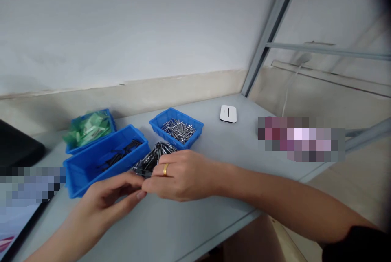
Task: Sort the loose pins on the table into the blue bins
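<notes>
On the grey bench (pixel 189 229), the left hand (pixel 105 199) and ringed right hand (pixel 180 176) meet, their grip pinched narrow at a loose pile of dark metal pins (pixel 151 158). Behind stand 3 blue plastic bins (pixel 91 164).

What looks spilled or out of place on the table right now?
A heap of small metal pins lies loose on the table, outside the blue bins, between the large blue bin and both hands. Nothing else stands out.
</notes>
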### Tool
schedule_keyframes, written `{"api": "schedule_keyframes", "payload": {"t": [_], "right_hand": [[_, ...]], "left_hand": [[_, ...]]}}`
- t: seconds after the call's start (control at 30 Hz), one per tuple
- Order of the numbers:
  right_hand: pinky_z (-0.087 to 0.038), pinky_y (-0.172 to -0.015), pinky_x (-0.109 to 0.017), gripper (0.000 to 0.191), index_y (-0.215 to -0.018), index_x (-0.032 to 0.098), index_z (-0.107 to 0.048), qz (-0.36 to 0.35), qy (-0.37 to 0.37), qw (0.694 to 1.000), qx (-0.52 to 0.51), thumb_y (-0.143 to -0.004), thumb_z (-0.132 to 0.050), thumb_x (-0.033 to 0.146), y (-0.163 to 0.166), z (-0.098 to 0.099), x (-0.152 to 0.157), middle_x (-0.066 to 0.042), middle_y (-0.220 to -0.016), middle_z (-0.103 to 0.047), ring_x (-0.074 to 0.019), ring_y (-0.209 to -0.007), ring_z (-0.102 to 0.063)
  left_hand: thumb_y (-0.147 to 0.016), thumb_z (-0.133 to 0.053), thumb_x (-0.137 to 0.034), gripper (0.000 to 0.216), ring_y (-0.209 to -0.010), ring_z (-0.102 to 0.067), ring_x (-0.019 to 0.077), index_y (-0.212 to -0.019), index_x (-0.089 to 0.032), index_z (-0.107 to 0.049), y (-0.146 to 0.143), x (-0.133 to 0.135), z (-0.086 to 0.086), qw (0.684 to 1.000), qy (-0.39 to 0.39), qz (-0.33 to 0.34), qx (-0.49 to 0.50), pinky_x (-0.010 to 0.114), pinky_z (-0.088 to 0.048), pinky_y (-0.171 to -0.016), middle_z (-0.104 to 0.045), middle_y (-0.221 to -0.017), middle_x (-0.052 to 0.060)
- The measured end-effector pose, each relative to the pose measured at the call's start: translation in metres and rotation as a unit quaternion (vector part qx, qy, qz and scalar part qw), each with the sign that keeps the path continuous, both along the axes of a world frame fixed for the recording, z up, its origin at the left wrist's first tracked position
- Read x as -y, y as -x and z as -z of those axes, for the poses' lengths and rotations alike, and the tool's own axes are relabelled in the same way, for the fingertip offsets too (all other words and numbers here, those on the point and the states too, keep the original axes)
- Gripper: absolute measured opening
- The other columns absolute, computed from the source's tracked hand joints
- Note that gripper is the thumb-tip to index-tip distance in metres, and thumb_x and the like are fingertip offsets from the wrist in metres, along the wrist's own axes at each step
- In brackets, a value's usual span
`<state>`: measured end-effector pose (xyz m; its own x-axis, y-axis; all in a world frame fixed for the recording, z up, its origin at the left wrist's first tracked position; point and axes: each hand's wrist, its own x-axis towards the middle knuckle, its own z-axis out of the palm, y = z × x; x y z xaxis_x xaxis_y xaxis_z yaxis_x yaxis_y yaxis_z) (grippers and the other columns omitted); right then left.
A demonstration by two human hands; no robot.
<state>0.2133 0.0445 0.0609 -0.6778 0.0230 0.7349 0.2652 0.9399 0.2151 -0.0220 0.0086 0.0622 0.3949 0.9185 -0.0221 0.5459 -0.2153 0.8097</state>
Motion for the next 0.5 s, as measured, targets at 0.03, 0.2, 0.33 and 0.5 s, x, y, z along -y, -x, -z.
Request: {"api": "schedule_keyframes", "payload": {"t": [0.03,0.2,0.33,0.5], "right_hand": [[-0.041,-0.065,-0.022,0.019,-0.084,0.018,-0.068,-0.003,0.0,1.0,-0.004,-0.094,-0.054,0.01,0.0005,0.0,0.0003,0.005,-0.072,-0.066,-0.0104,-0.068,-0.055],[-0.042,-0.069,-0.021,0.02,-0.081,0.018,-0.065,-0.014,0.003,0.999,-0.041,-0.098,-0.055,0.018,0.0029,0.0014,0.0017,0.005,-0.072,-0.066,-0.0088,-0.066,-0.052],[-0.042,-0.067,-0.021,0.02,-0.078,0.018,-0.063,-0.017,-0.005,0.999,-0.046,-0.097,-0.058,0.019,0.0041,0.0024,0.0018,0.005,-0.067,-0.062,-0.0094,-0.064,-0.051],[-0.04,-0.061,-0.022,0.018,-0.081,0.018,-0.066,-0.015,-0.009,0.999,-0.028,-0.096,-0.057,0.017,0.0019,0.0028,0.0022,0.005,-0.068,-0.062,-0.0105,-0.064,-0.05]], "left_hand": [[-0.082,-0.069,-0.04,0.018,-0.078,-0.072,0.0195,-0.092,-0.028,-0.078,0.0016,-0.001,0.0011,1.0,0.011,0.0,0.009,0.021,-0.058,-0.069,-0.078,-0.083,-0.001],[-0.084,-0.07,-0.037,0.013,-0.066,-0.066,0.0149,-0.077,-0.028,-0.076,0.0045,-0.0043,0.004,0.997,0.053,0.028,0.05,0.019,-0.055,-0.061,-0.072,-0.071,-0.003],[-0.085,-0.069,-0.036,0.02,-0.062,-0.063,0.0124,-0.069,-0.026,-0.074,0.0028,-0.0048,0.0053,0.993,0.07,0.04,0.081,0.018,-0.052,-0.059,-0.068,-0.067,-0.004],[-0.085,-0.068,-0.036,0.022,-0.063,-0.06,0.0113,-0.068,-0.024,-0.071,0.0017,-0.0052,0.0052,0.994,0.08,0.054,0.06,0.017,-0.05,-0.06,-0.066,-0.068,-0.005]]}}
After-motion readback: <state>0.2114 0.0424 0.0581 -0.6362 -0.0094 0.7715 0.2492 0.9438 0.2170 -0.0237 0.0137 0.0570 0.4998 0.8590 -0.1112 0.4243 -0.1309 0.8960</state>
